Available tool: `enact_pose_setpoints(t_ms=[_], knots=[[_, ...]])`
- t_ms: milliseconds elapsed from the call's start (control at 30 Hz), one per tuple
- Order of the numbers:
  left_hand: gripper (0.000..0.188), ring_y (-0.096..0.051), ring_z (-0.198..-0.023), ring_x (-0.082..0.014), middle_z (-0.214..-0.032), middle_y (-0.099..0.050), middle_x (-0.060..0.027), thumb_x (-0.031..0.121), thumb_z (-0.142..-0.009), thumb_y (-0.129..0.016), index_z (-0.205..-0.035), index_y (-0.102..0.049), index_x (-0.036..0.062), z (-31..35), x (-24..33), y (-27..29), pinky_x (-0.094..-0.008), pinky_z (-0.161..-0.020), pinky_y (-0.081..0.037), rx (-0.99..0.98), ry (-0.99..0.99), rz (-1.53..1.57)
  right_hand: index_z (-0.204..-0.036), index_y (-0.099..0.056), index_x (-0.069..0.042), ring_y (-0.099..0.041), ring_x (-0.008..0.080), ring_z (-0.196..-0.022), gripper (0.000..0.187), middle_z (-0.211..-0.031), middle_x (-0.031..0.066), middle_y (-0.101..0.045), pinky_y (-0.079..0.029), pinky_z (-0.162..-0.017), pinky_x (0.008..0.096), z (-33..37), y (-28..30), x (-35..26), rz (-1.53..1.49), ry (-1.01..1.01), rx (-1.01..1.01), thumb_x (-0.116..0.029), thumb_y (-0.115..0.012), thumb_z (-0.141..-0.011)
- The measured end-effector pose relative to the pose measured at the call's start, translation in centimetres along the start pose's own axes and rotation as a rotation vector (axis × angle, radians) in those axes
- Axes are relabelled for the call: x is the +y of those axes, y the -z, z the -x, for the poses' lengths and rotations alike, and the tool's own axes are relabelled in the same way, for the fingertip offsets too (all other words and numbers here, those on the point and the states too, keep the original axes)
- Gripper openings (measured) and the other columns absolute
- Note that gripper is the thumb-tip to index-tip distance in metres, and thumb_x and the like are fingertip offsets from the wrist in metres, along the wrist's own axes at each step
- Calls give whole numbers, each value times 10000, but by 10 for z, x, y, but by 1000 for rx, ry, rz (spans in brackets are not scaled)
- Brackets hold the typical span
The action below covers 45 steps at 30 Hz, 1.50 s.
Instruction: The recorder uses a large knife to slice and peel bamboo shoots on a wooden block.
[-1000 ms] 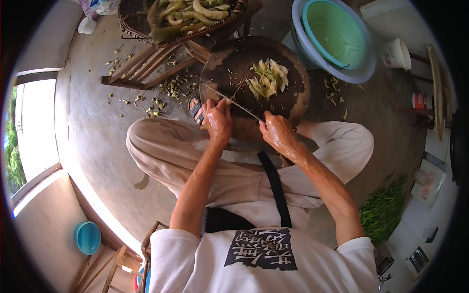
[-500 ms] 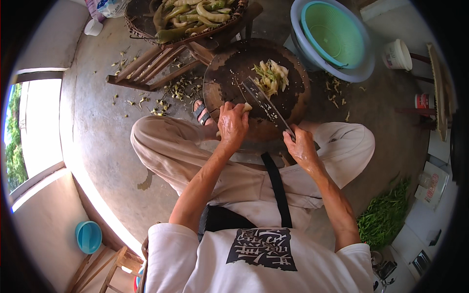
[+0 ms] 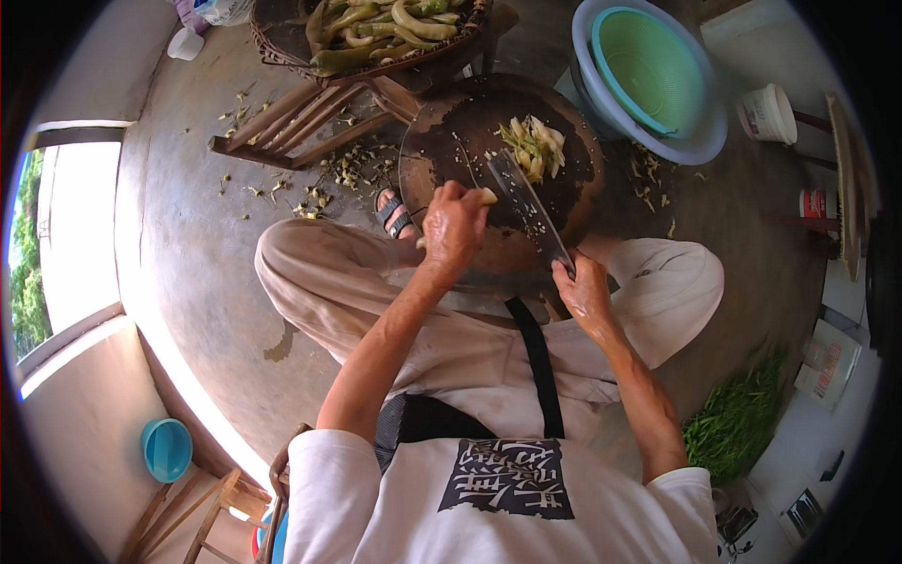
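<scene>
My right hand (image 3: 584, 289) grips the handle of a cleaver (image 3: 529, 209) whose blade lies flat over a round dark chopping block (image 3: 442, 122). Bits of chopped vegetable stick to the blade. My left hand (image 3: 453, 224) is closed on a pale vegetable piece (image 3: 488, 196) beside the blade, at the near side of the block. A small heap of cut pale green vegetable (image 3: 534, 146) lies on the block beyond the blade tip.
A woven basket of long green peppers (image 3: 376, 28) rests on a wooden stool at the top. A blue basin holding a green colander (image 3: 655, 77) stands to the right. Green beans (image 3: 742, 418) are piled at lower right. Trimmings (image 3: 343, 169) litter the concrete floor.
Both hands have shifted right and nearer to me. The cleaver has turned from crossing between the hands to lying with its blade pointing away over the block.
</scene>
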State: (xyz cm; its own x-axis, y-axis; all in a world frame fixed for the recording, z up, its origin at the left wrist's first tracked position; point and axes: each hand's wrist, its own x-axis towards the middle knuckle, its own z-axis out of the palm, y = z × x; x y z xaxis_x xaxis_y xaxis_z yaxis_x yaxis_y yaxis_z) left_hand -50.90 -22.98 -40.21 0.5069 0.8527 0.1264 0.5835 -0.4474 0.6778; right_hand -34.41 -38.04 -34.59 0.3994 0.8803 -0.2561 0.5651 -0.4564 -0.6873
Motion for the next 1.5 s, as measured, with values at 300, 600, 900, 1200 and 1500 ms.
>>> enact_pose_setpoints(t_ms=[300, 600, 900, 1200, 1500], knots=[[206, -582, -859, -374, -896, -593, -196, 167, -827, -636, -970, -680, 26, -47, -89, 70, -459, -741, -466, 513, 397, -208, -814, -600, 44, -613, 338, -611, 160, -663, 194, -604, -468, -584, 406, 5, 8, 1, -19, -32, -39, -114, -611, -838], [203, -616, -775, -377, -747, -620, -207, 203, -835, -598, -848, -687, 22, -26, -27, -17, -469, -708, -477, 112, 398, 218, -800, -596, 45, -629, 423, -697, 198, -680, 239, -613, -489, -613, 441, -15, -18, 1, -17, -102, -25, -148, -604, -845], [197, -594, -800, -425, -810, -611, -239, 189, -837, -586, -836, -652, 3, -17, -7, -36, -487, -732, -477, 144, 411, 31, -810, -580, 51, -629, 428, -717, 216, -685, 264, -598, -480, -594, 433, -2, -6, -11, -82, -152, -90, -156, -585, -873], [165, -597, -801, -421, -800, -609, -230, 154, -831, -595, -840, -663, 3, -20, -12, -39, -486, -714, -480, 123, 347, 36, -816, -596, 56, -627, 438, -754, 227, -710, 275, -608, -494, -623, 450, -6, -17, -11, -24, -192, -120, -165, -590, -868], [215, -579, -868, -414, -930, -565, -217, 175, -827, -648, -953, -614, 4, -6, 4, -14, -480, -723, -467, 74, 377, -55, -796, -611, 60, -630, 433, -724, 231, -684, 265, -608, -499, -616, 449, -50, -50, -3, -127, -68, 63, -166, -613, -842]])
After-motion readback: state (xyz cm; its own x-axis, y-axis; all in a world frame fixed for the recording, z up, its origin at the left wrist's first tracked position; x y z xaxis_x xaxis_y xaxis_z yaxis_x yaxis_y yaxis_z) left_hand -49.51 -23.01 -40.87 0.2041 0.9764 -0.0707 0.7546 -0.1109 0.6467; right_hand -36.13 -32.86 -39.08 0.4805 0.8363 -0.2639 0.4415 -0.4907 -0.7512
